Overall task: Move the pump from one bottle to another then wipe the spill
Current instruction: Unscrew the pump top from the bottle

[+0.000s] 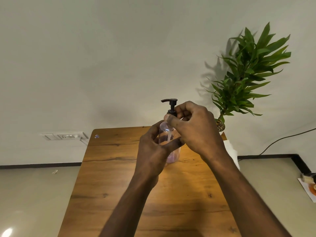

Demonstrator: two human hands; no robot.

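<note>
Table (109, 177) of wood meets pale wall (102, 48).

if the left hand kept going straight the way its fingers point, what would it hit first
The left hand is already wrapped around the clear bottle, fingers pointing right across its front. Going on, they would probably meet the right hand at the pump collar; depth is unclear.
</note>
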